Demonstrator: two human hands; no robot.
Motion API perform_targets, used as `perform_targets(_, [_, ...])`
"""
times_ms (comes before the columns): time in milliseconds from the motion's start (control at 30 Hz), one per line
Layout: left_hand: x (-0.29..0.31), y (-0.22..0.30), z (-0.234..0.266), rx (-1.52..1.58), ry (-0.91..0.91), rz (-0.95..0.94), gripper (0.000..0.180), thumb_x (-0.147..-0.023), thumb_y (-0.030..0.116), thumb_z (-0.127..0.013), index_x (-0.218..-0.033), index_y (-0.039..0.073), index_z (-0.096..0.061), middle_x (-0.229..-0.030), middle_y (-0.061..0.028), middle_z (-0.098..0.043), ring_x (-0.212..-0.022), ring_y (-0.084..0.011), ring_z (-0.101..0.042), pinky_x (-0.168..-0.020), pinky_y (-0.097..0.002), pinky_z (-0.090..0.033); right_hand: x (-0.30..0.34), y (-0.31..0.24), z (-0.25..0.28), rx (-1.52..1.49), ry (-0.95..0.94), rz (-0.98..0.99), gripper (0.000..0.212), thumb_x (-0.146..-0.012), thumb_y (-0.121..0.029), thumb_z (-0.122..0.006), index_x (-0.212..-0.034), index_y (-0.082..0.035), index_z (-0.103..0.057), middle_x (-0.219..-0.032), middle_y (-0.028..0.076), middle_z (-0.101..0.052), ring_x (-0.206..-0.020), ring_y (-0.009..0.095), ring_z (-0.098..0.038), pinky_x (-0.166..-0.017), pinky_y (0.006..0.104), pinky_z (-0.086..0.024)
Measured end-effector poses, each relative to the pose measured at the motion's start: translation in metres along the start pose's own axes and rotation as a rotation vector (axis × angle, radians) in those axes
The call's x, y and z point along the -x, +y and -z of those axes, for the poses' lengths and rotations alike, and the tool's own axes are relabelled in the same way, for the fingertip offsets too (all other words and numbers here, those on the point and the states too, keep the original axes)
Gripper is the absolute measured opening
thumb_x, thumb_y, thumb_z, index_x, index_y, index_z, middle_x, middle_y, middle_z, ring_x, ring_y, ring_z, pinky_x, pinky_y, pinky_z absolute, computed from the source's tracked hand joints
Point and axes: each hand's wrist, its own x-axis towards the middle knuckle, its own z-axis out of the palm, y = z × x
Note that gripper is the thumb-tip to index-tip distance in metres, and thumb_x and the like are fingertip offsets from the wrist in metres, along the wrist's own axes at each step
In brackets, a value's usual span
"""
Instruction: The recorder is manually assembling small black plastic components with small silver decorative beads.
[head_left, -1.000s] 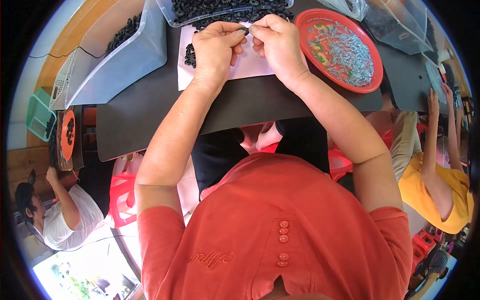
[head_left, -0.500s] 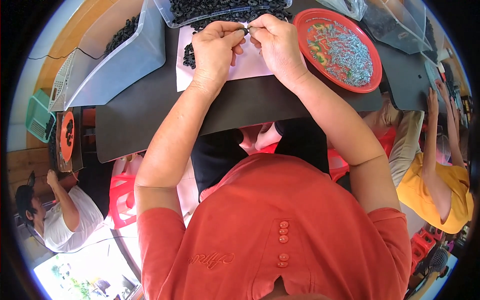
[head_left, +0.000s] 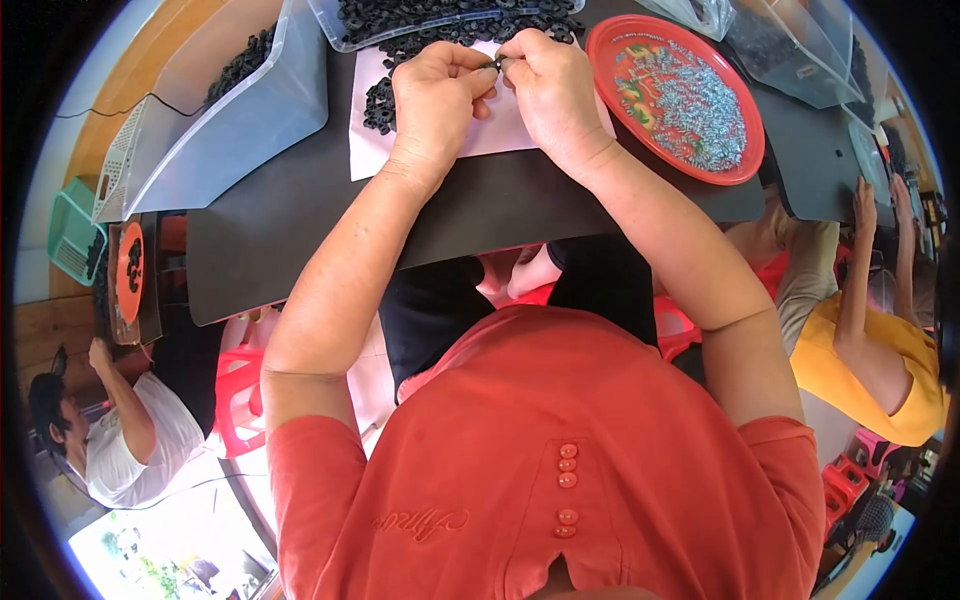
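Note:
Over a white sheet (head_left: 370, 160) on the dark table, my two hands meet fingertip to fingertip. My left hand (head_left: 437, 105) is closed in a pinch on a small black plastic part (head_left: 494, 64). Against the same part press the thumb and forefinger of my right hand (head_left: 550, 95), closed too; whatever is in that pinch is too small to make out. Loose black plastic parts (head_left: 380, 108) lie beside my left hand, with a larger heap beyond. To the right of my right hand sits a red round tray (head_left: 606, 65) holding many small silvery metal pieces (head_left: 700, 115).
A clear bin (head_left: 450, 38) of black parts stands at the far side, with a large translucent bin (head_left: 240, 130) to the left. Another clear bin (head_left: 800, 60) is at the far right. People sit at both sides, one in white (head_left: 150, 440), one in yellow (head_left: 870, 370).
Both hands stay together over the sheet; the fingers have shifted slightly around the small part. At the right, the hands of the person in yellow have moved apart.

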Motion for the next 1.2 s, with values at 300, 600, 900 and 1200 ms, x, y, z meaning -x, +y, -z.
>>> perform_targets(300, [0.000, -0.011, -0.006, -0.028, 0.148, -0.127, 0.007, -0.076, -0.002, -0.067, -0.082, -0.004, -0.064, -0.066, -0.0065, -0.063, -0.055, -0.0095, -0.055, -0.050, -0.0253, -0.045, 0.003, -0.002, -0.011, 0.132, 0.097, 0.137, 0.006, -0.077, 0.002, -0.057, -0.082, 0.002, -0.061, -0.070, 0.017, -0.064, -0.067, 0.034, -0.064, -0.059, 0.0402, -0.050])
perform_targets(600, [-0.002, -0.003, -0.004, 0.090, 0.071, -0.060, 0.013, -0.082, 0.000, -0.065, -0.094, -0.007, -0.062, -0.071, -0.0081, -0.064, -0.054, -0.0108, -0.057, -0.046, -0.0237, -0.043, 0.001, 0.006, -0.007, -0.106, 0.032, 0.076, 0.011, -0.083, -0.001, -0.058, -0.093, 0.000, -0.063, -0.069, 0.011, -0.064, -0.059, 0.017, -0.061, -0.055, 0.0294, -0.048])
perform_targets(900, [-0.017, -0.014, 0.011, 0.499, -0.017, 0.050, 0.013, -0.084, -0.002, -0.061, -0.093, -0.010, -0.060, -0.078, -0.0157, -0.065, -0.061, -0.0219, -0.065, -0.046, -0.0266, -0.049, -0.005, -0.002, 0.000, -0.005, 0.011, 0.209, 0.023, -0.073, -0.010, -0.063, -0.096, -0.005, -0.061, -0.084, 0.010, -0.062, -0.077, 0.028, -0.063, -0.066, 0.0399, -0.052])
perform_targets(1200, [-0.016, -0.008, 0.009, 0.626, -0.066, 0.116, 0.013, -0.084, -0.001, -0.061, -0.094, -0.010, -0.062, -0.079, -0.0158, -0.066, -0.064, -0.0229, -0.065, -0.055, -0.0311, -0.055, -0.008, 0.001, 0.001, 0.270, 0.102, 0.421, 0.019, -0.069, -0.012, -0.066, -0.084, -0.005, -0.057, -0.081, 0.010, -0.057, -0.074, 0.028, -0.060, -0.061, 0.0393, -0.051])
